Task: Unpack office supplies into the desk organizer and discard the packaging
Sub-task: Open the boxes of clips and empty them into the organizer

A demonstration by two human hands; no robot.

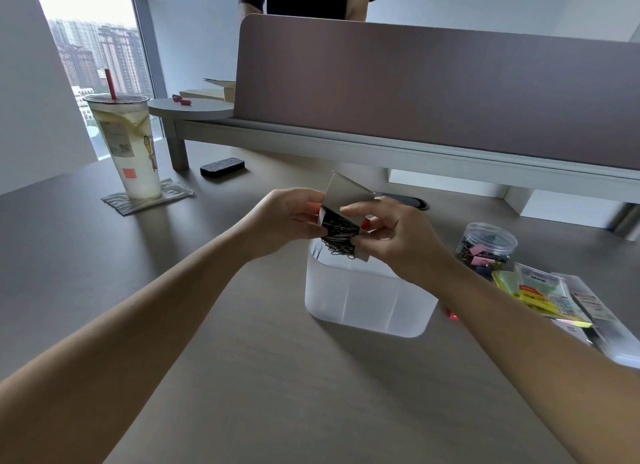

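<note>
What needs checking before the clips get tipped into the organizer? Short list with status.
1. Box flap open: ok, it stands up.
2. Both hands hold the box: ok, left hand on its left side, right hand on its right.
3. Box over the organizer: ok, above its far rim.
4. Clips free to fall: ok, a clump hangs out already.
5. Target compartment has room: cannot tell, the inside is hidden.
6. Clips tangled: cannot tell.
</note>
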